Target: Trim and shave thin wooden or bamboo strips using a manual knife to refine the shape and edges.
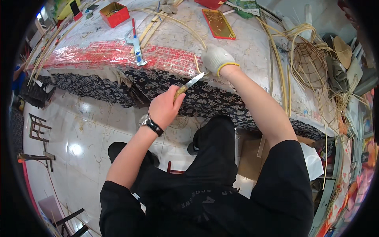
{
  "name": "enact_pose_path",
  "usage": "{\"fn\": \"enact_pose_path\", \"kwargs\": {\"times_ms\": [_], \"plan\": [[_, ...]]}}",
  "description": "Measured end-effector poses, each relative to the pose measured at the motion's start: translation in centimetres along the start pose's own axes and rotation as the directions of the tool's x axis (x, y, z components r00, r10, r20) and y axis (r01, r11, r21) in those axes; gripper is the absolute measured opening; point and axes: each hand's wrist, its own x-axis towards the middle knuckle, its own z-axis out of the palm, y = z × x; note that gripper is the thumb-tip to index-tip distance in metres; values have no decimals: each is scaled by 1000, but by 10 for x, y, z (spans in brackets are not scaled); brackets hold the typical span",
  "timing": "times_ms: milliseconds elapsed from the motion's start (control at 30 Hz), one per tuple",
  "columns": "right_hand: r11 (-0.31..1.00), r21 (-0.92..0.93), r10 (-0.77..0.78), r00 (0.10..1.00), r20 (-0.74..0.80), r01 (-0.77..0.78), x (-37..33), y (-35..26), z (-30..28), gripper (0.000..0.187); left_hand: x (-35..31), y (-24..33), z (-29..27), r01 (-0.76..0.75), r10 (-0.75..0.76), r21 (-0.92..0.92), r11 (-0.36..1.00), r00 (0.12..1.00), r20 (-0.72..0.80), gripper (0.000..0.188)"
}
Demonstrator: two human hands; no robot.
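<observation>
My left hand [165,106], bare and with a watch [151,125] on its wrist, is closed around the handle of a knife [192,81]. The blade points up and to the right, toward my other hand. A white knit glove with a yellow cuff covers my right hand [216,59], which is closed at the table's front edge. From it a thin, pale bamboo strip [185,24] arcs back over the table to the left. A short pale end [196,63] shows below the glove, near the knife tip. The gloved fingertips are partly hidden.
On the table [252,51] lie a blue-and-white tool [137,50], a red box [114,15], a red-rimmed tray [219,24] and flat wooden strips [152,29]. Long bamboo strips [279,63] and a woven frame [310,59] are at right. Stools [38,127] stand on the floor at left.
</observation>
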Motion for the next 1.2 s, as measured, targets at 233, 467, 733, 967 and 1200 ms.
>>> {"fn": "enact_pose_path", "kwargs": {"times_ms": [233, 467, 733, 967, 1200], "plan": [[998, -21, -51, 996, 67, 53, 4, 5, -14, 40, 1, 13, 22, 20, -20, 67, 998, 1000, 0, 24], [996, -57, -75, 980, -184, 65, 11, 16, 22, 38, 6, 46, 12, 153, -167, 175, 973, 983, 73, 23], [904, -343, -261, 965, 32, 256, 16, 15, 2, 35, -5, 61, 39, 180, -175, 61, 982, 981, -80, 23], [938, 339, -29, 961, 276, -69, 15, 21, -16, 29, -1, 70, 38, 275, -274, 6, 961, 959, -68, 26], [763, 622, -44, 945, 324, -178, -18, -7, -17, 29, -6, 59, 31, 297, -307, -88, 951, 941, -141, 29]]}}
